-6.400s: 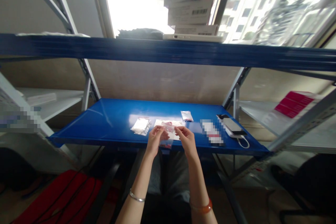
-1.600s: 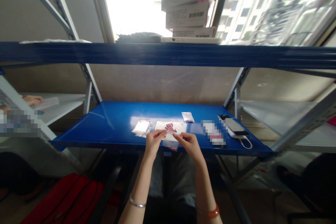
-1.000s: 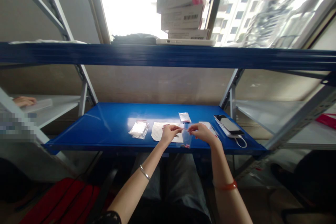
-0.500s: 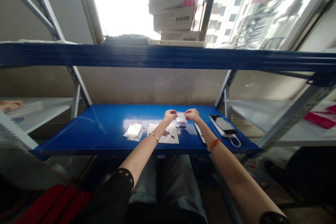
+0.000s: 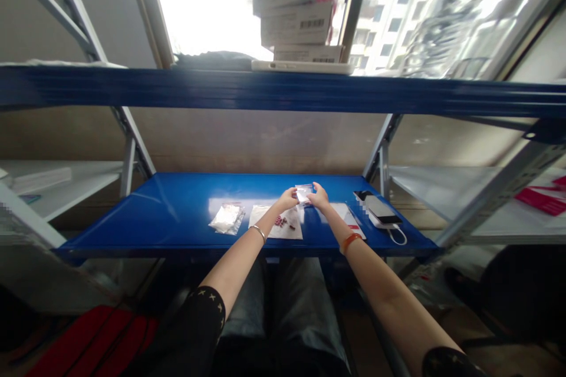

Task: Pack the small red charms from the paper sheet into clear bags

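Note:
Over the back part of the blue table, my left hand (image 5: 288, 198) and my right hand (image 5: 319, 196) pinch a small clear zip bag (image 5: 303, 193) from its two sides. The small filled bag that lay there earlier is hidden or overlapped, so I cannot tell whether one bag or a pair is between my fingers. Below my left wrist lies a white cloth or paper sheet (image 5: 265, 214), with small dark-red pieces (image 5: 279, 221) scattered on it. To the left rests a pile of clear bags (image 5: 227, 218).
A white sheet with a red mark (image 5: 349, 215) lies right of my hands. Beyond it, a phone (image 5: 382, 210) rests on a white device with a looped cable (image 5: 400, 237). A blue shelf beam (image 5: 283, 89) crosses above the table (image 5: 168, 212), carrying stacked boxes (image 5: 296, 23).
Both hands have moved forward from the white sheet to the small bag at the back, carrying the clear bag. Dark-red pieces on the sheet are now uncovered. Another person's hand at far left has gone.

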The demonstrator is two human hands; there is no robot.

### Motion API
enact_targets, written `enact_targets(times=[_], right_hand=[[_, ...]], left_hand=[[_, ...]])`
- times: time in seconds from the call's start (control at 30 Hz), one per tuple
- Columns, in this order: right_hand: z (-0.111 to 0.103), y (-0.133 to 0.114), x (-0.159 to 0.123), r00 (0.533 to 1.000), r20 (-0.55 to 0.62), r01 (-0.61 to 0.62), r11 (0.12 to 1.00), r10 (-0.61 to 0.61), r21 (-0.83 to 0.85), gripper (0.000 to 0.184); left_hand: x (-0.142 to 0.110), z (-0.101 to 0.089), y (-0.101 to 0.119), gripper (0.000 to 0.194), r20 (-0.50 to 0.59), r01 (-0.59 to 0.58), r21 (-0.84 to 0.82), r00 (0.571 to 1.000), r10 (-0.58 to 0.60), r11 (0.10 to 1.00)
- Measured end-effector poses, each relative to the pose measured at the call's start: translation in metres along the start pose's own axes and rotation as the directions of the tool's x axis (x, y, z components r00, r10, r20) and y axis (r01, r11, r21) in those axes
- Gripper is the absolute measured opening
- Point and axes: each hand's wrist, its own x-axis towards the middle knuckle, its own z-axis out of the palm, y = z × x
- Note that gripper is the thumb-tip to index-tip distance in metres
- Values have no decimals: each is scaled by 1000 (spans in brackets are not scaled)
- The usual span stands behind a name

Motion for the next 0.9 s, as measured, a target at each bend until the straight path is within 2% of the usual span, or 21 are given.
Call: enact_targets(times=[0.1, 0.23, 0.3, 0.43, 0.47, 0.53, 0.57, 0.63, 0.67, 0.73, 0.83, 0.9], right_hand=[[6, 1, -4, 1000, 21, 8, 998, -7, -58, 60], [15, 2, -11, 996, 89, 29, 991, -17, -134, 44], [18, 2, -13, 994, 108, 28, 987, -10, -160, 38], [19, 0, -16, 995, 93, 41, 985, -26, -168, 37], [18, -2, -18, 996, 78, 46, 985, -33, -164, 37], [17, -7, -24, 998, 35, 54, 987, -49, -149, 38], [18, -11, -29, 998, 11, 62, 989, -61, -138, 39], [22, -20, -42, 995, -27, 88, 989, -92, -115, 41], [26, -26, -50, 993, -40, 110, 990, -114, -94, 42], [36, -39, -70, 987, -60, 149, 988, -151, -30, 41], [51, -56, -106, 979, -98, 196, 944, -176, 265, 38], [58, -64, -129, 988, -70, 151, 902, -134, 404, 36]], left_hand=[[-9, -7, 4, 42, -65, -32, 81, 997, 37, 996], [-35, -29, 8, 34, -223, -62, 212, 969, 110, 975], [-54, -45, 9, 33, -298, -68, 282, 942, 154, 957], [-99, -82, 10, 32, -448, -35, 398, 864, 228, 917], [-112, -92, 8, 32, -497, -9, 432, 832, 246, 902], [-139, -109, 2, 32, -622, 141, 591, 706, 338, 794], [-152, -116, -3, 33, -657, 216, 631, 659, 366, 745], [-177, -125, -14, 37, -740, 384, 627, 566, 363, 678], [-187, -127, -20, 40, -770, 453, 607, 538, 342, 653], [-202, -129, -30, 44, -806, 538, 574, 505, 309, 618], [-210, -129, -38, 41, -808, 559, 571, 514, 289, 602], [-209, -130, -38, 34, -810, 551, 564, 516, 280, 615]])
